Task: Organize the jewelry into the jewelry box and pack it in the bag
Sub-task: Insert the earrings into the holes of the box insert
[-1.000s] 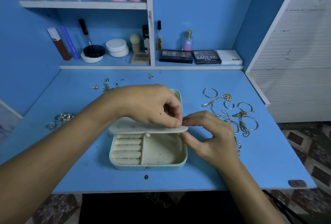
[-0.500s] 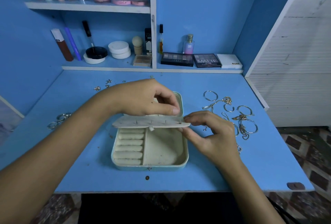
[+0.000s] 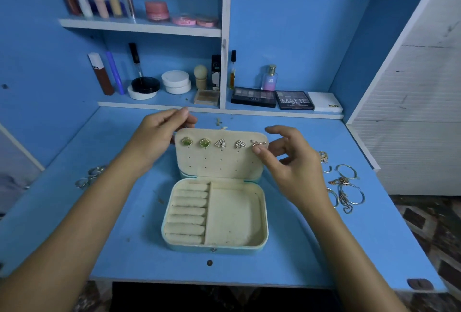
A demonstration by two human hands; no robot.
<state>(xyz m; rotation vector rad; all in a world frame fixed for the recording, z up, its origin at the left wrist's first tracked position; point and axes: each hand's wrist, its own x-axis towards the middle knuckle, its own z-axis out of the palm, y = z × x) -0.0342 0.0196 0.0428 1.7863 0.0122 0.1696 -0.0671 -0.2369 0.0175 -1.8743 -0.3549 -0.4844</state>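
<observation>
A blue desk (image 3: 299, 249) with a shelf unit (image 3: 225, 37) rising from its back edge carries everything here, and a white cabinet (image 3: 419, 112) stands against its right edge. The shelves hold makeup: tubes and pink pots on the upper board, and on the lower one compacts, a small perfume bottle (image 3: 270, 77) and flat eyeshadow palettes (image 3: 274, 98). In the middle of the desk, close to the front edge, lies the jewelry box (image 3: 215, 219), open, its cream interior showing a row of padded ring rolls on the left and a plain compartment on the right. Its lid (image 3: 219, 159) stands tilted back toward the shelves, and five earrings (image 3: 220, 143) sit in a line along the lid's top row of holes: two green, two triangular, and one thin gold piece at the right end. The left hand (image 3: 159, 134) holds the lid's upper left corner, fingers curled round its edge. The right hand (image 3: 289, 159) is at the lid's upper right corner, thumb tip touching the lid just below the gold earring, the other fingers spread and apart, gripping nothing. A tangle of bracelets and chains (image 3: 345, 187) lies near the right edge of the desk, and a few rings (image 3: 91, 175) lie near the left edge. One small piece (image 3: 220, 122) lies behind the lid.
</observation>
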